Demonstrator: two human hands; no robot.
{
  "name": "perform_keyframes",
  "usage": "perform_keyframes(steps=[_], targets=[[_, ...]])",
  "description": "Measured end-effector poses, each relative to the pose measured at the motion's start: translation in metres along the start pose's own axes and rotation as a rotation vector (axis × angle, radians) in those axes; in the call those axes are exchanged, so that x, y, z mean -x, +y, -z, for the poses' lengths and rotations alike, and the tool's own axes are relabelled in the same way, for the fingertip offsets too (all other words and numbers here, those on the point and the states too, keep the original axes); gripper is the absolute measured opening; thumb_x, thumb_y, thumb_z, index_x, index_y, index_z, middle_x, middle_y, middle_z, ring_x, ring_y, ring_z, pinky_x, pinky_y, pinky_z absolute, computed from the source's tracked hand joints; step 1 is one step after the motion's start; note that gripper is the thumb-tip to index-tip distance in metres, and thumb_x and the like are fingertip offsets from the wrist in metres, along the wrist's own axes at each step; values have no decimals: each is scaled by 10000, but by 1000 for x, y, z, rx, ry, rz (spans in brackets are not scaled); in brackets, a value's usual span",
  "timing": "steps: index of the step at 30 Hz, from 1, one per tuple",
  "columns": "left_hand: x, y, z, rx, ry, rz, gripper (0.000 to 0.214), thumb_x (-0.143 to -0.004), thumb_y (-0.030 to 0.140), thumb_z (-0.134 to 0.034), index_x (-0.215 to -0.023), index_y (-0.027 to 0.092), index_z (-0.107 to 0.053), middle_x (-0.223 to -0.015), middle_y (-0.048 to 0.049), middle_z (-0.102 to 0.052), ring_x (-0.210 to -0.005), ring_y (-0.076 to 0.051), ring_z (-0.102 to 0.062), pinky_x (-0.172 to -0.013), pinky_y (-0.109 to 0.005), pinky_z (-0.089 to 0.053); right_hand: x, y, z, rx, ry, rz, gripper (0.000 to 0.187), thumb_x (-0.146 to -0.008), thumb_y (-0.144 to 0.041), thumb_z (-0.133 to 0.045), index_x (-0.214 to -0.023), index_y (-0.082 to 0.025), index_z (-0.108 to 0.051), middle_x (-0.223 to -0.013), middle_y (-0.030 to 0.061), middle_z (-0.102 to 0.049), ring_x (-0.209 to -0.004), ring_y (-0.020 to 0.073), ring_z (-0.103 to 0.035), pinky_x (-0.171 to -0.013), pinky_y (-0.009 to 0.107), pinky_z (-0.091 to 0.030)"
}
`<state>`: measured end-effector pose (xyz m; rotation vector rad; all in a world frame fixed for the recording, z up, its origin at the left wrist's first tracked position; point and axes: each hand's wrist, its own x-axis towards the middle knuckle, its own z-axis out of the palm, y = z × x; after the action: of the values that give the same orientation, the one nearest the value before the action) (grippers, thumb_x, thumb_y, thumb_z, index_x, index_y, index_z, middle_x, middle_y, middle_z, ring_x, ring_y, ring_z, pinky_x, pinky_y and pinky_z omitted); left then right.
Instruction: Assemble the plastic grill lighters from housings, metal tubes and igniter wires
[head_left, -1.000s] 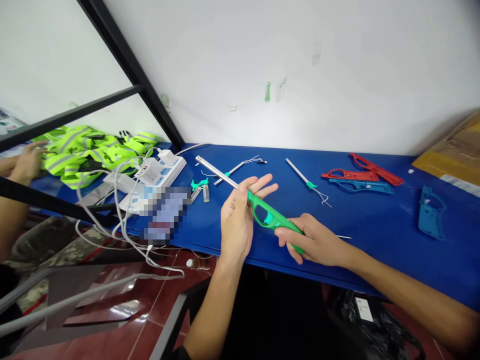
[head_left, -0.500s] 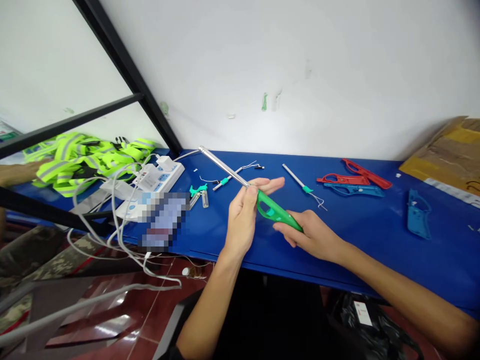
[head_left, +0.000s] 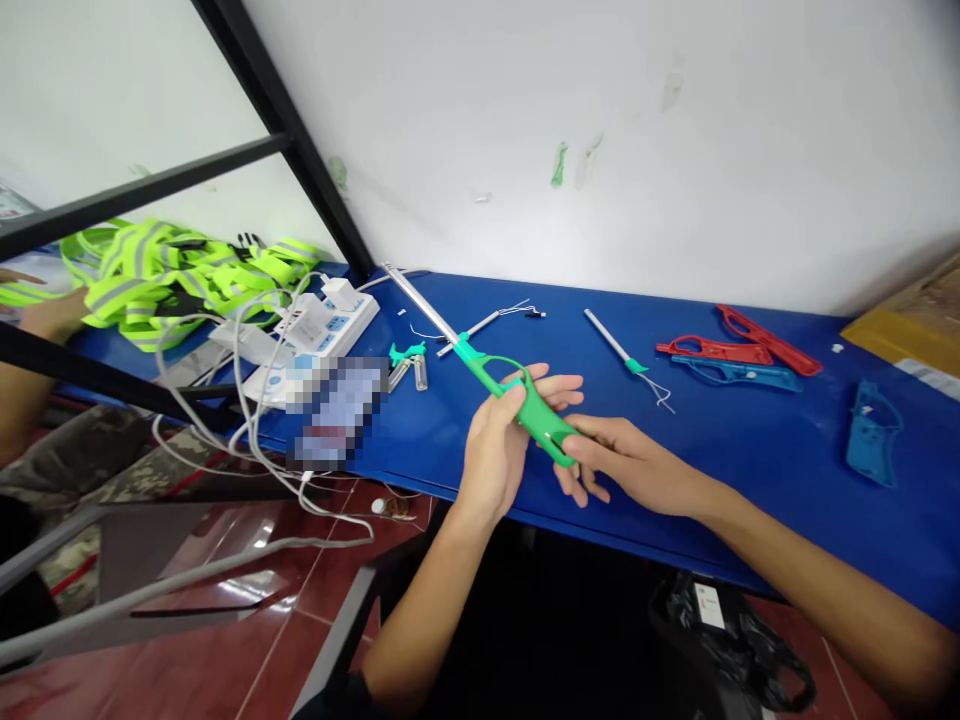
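Observation:
A green long-nosed gas lighter (head_left: 541, 420) with a slim metal barrel is held above the blue table, its barrel pointing up and left. My left hand (head_left: 495, 440) pinches the handle near the trigger, thumb on top. At the rear end of the handle, my right hand (head_left: 622, 455) grips with thumb and fingers. Beyond them lie a metal tube with wires (head_left: 480, 330) and another wired tube with a green tip (head_left: 611, 340). To the left are green plastic pieces with small clear canisters (head_left: 420, 372).
On the right lie red lighter casings (head_left: 772, 338), a blue casing (head_left: 735, 374) and another blue casing (head_left: 874, 432). A power strip (head_left: 330, 335) with cables and a blurred phone (head_left: 341, 410) stand left. Behind the black frame (head_left: 300, 160), another person's arm (head_left: 45, 340) touches neon straps (head_left: 150, 270).
My left hand has moved from the barrel's base back to the handle. The lighter has turned, showing an open slot in its rear end. The camera view has shifted slightly.

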<state>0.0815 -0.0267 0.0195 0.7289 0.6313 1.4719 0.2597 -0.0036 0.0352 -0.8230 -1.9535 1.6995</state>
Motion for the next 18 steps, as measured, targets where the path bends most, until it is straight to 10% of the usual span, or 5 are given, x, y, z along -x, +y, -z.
perform_keyframes(steps=[10, 15, 18], targets=[[7, 5, -10, 108, 3, 5, 278, -1000, 440, -776, -985, 186, -661, -697, 87, -545, -578, -67, -576, -1098, -472, -590, 4, 1, -12, 144, 57, 65, 461, -1104, -560, -539, -845, -201, -666, -692, -7, -709, -637, 134, -687, -671, 252, -497], [11, 12, -1, 146, 35, 92, 339, -953, 451, -832, -936, 162, -655, -656, 88, -420, -539, -51, -432, -642, -227, -570, 11, -8, -1, 388, -32, 87, 441, -1127, -554, -480, -1016, -207, -728, -804, 18, -769, -703, 156, -726, -717, 269, -521], [13, 19, 12, 146, 128, 100, 377, -905, 470, -873, -901, 159, -659, -626, 102, -350, -482, -38, -326, -461, -166, -423, 35, -10, 12, 692, 251, 101, 413, -1104, -552, -531, -1289, -248, -740, -1035, 51, -836, -880, 222, -790, -817, 321, -548]])
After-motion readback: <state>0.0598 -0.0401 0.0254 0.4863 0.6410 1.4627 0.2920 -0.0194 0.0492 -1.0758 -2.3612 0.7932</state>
